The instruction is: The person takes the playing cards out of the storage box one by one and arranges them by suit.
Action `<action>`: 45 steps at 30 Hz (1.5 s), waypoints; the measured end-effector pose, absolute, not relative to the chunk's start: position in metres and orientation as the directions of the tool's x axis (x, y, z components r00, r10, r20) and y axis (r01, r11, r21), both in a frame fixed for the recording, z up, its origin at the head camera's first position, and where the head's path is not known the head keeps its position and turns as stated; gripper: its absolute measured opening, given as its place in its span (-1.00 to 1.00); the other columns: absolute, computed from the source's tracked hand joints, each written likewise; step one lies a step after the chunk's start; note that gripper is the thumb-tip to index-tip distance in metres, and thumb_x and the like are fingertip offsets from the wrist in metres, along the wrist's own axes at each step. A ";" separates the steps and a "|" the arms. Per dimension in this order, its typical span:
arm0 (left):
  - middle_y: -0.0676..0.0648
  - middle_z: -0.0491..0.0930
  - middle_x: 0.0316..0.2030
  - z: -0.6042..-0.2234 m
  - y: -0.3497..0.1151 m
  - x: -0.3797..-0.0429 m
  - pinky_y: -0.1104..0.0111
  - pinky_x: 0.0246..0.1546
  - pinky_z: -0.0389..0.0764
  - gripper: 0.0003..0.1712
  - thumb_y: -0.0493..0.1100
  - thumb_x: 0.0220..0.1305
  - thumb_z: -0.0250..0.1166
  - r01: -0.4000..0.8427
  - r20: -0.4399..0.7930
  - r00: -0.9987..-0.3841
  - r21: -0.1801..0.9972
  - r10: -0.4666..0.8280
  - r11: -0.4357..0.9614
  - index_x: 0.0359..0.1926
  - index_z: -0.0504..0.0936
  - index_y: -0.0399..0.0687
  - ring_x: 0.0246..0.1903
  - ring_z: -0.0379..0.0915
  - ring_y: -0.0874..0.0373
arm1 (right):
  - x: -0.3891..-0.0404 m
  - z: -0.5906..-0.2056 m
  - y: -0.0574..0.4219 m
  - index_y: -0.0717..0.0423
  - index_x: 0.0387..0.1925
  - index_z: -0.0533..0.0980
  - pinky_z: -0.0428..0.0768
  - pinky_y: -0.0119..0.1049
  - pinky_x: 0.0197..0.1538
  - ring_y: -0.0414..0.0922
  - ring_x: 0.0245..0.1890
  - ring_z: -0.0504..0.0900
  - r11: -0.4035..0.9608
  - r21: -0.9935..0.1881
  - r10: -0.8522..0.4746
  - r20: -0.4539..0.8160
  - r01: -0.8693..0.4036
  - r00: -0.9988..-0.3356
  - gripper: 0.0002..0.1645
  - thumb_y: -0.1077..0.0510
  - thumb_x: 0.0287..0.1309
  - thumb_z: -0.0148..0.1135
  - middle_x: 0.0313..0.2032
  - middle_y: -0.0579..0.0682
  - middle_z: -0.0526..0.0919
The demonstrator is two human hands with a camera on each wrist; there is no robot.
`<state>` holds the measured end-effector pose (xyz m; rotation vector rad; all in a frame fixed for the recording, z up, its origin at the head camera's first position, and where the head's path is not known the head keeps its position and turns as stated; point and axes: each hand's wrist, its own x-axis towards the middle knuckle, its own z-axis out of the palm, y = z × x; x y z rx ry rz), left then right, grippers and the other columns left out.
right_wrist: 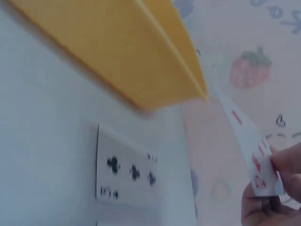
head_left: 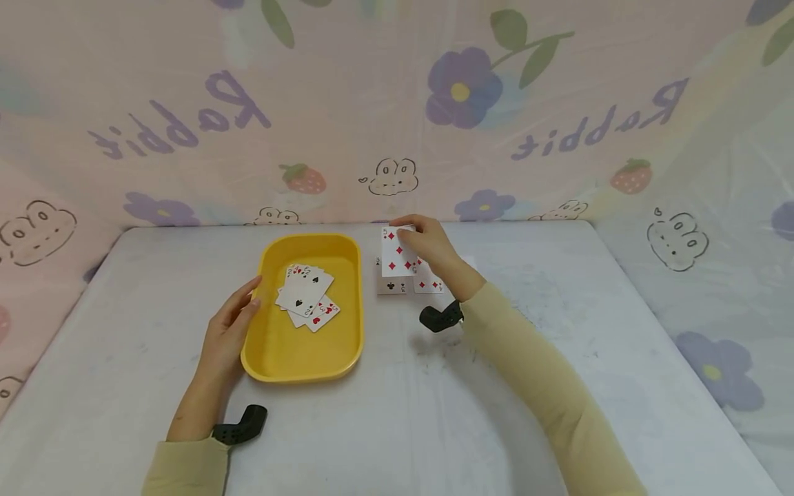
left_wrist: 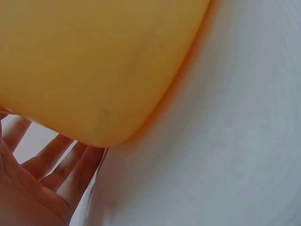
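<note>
While right hand [head_left: 428,246] fingers pinch diamond card [head_left: 395,252] | left hand [head_left: 229,331] flat against yellow tray [head_left: 347,248] | club card [right_wrist: 124,172] beneath

The right hand [head_left: 428,246] covers one corner of the held diamond card [head_left: 397,253]. That card overlaps the club card [head_left: 391,284] and part of the red-suit card [head_left: 429,282] on the table. In the tray [head_left: 298,355], lower cards lie under the top spade card [head_left: 307,288]; their values cannot be read. The right wrist view is blurred, and cuts off the right hand and tray at its edges.
</note>
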<state>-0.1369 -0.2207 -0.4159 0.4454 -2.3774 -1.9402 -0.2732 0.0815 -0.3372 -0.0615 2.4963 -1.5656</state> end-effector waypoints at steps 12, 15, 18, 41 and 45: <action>-0.04 0.21 0.28 -0.414 -0.221 -0.137 0.73 -0.12 0.46 -0.46 0.21 0.40 0.01 -0.200 -0.157 -0.959 0.965 -0.236 0.170 0.37 0.28 0.47 0.04 0.26 0.19 | -0.279 -0.353 0.137 0.05 0.13 0.51 0.28 -0.07 0.31 0.01 0.30 0.27 0.485 -0.870 -0.077 -0.139 0.084 -0.987 -0.62 0.16 0.34 0.00 0.36 0.03 0.30; -0.06 0.20 0.30 -0.414 -0.221 -0.136 0.72 -0.12 0.46 -0.47 0.21 0.40 0.01 -0.201 -0.159 -0.959 0.965 -0.233 0.166 0.36 0.29 0.48 0.04 0.27 0.20 | -0.279 -0.356 0.148 0.04 0.14 0.51 0.24 -0.05 0.33 0.01 0.36 0.20 0.489 -0.869 -0.079 -0.139 0.083 -0.987 -0.63 0.14 0.36 -0.01 0.39 0.02 0.26; -0.08 0.20 0.31 -0.414 -0.221 -0.136 0.72 -0.12 0.47 -0.46 0.22 0.39 0.01 -0.204 -0.162 -0.959 0.964 -0.234 0.170 0.36 0.29 0.49 0.04 0.28 0.21 | -0.280 -0.360 0.158 0.03 0.14 0.50 0.29 -0.07 0.27 0.00 0.34 0.21 0.492 -0.867 -0.083 -0.138 0.079 -0.987 -0.63 0.13 0.38 -0.01 0.39 0.01 0.25; -0.06 0.19 0.35 -0.414 -0.223 -0.137 0.76 -0.12 0.42 -0.46 0.23 0.40 -0.01 -0.215 -0.166 -0.957 0.957 -0.240 0.195 0.37 0.26 0.50 0.10 0.24 0.20 | -0.288 -0.397 0.244 0.07 0.21 0.43 0.37 -0.21 0.02 0.03 0.09 0.33 0.561 -0.813 0.000 -0.191 0.158 -0.982 -0.59 0.08 0.42 -0.08 0.36 0.12 0.28; -0.05 0.19 0.32 -0.415 -0.223 -0.137 0.75 -0.13 0.44 -0.45 0.23 0.39 0.01 -0.215 -0.169 -0.957 0.959 -0.237 0.182 0.38 0.26 0.49 0.05 0.26 0.23 | -0.288 -0.401 0.253 0.10 0.22 0.42 0.36 -0.25 -0.01 0.02 0.12 0.31 0.558 -0.811 0.011 -0.203 0.175 -0.979 -0.58 0.11 0.43 -0.11 0.39 0.14 0.23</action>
